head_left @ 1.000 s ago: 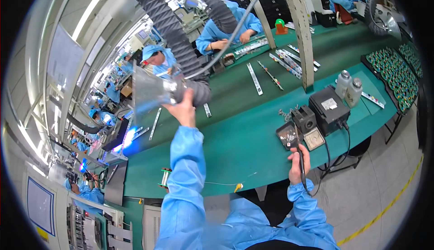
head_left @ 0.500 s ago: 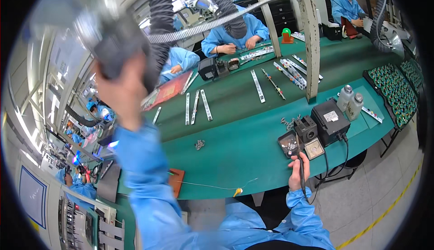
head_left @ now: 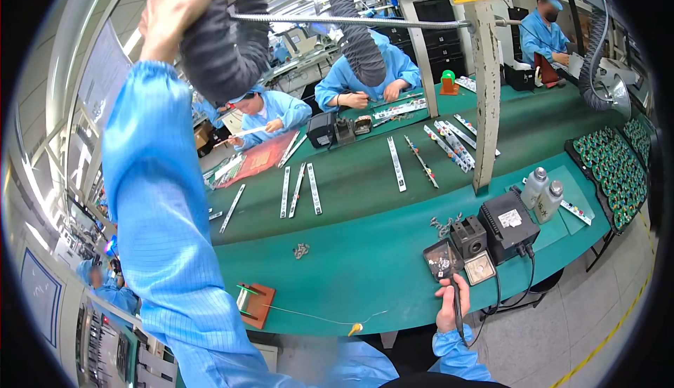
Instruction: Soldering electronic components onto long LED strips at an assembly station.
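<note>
Raised toward 11 o'clock, the hose [head_left: 228, 58] sits in the left hand [head_left: 175, 9], fingers curled around its end; a second ago it hung lower, hiding tabletop [head_left: 365, 261] strips [head_left: 314, 188] now unobstructed. At 5 o'clock, the right hand [head_left: 446, 309] keeps its fingers closed around the iron [head_left: 458, 307], beside the tray [head_left: 441, 256].

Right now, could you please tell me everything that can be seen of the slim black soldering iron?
The slim black soldering iron is pen-shaped, with a handle that looks like plastic. The person's right hand grips it at the near edge of the green bench. Its working end points away from the person, toward the black square tray of small bits; whether the tip touches anything is unclear. A thin dark cable trails from its rear end.
</note>
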The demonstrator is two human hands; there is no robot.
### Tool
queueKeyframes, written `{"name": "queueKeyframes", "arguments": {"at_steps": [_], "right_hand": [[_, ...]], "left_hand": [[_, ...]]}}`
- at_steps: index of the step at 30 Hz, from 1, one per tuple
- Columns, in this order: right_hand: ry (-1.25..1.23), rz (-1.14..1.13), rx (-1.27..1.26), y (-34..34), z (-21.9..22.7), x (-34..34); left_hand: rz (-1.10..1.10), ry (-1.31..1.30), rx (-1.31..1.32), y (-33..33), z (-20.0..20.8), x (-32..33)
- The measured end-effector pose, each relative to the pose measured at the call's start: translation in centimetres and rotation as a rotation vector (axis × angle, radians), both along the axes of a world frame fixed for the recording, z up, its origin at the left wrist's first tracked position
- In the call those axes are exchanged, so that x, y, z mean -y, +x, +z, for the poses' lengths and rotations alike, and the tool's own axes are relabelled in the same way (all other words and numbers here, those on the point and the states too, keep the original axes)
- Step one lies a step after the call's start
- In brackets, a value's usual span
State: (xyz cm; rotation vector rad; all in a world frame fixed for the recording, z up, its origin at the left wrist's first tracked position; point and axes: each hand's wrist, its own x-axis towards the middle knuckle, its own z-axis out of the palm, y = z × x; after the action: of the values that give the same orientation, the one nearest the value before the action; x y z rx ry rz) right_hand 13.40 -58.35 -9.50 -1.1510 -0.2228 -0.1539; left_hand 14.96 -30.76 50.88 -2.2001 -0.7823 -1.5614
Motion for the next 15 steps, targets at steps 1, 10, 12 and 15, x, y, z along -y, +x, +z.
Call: {"name": "queueKeyframes", "arguments": {"at_steps": [1, 10, 12, 15], "right_hand": [[-0.014, -0.014, 0.002, 0.1, -0.1, 0.0], [-0.008, -0.011, 0.011, 0.1, -0.3, -0.2], [-0.008, -0.024, -0.008, -0.2, -0.3, -0.1], [-0.014, -0.066, -0.002, -0.1, -0.7, -0.2]], "left_hand": [[-0.003, 0.028, -0.001, -0.1, -1.1, 0.0], [0.01, 0.027, 0.027, -4.7, -5.5, -0.5], [-0.024, 0.06, 0.044, -5.2, -6.6, -0.6], [-0.089, 0.267, 0.112, -5.6, -7.6, -2.3]]}}
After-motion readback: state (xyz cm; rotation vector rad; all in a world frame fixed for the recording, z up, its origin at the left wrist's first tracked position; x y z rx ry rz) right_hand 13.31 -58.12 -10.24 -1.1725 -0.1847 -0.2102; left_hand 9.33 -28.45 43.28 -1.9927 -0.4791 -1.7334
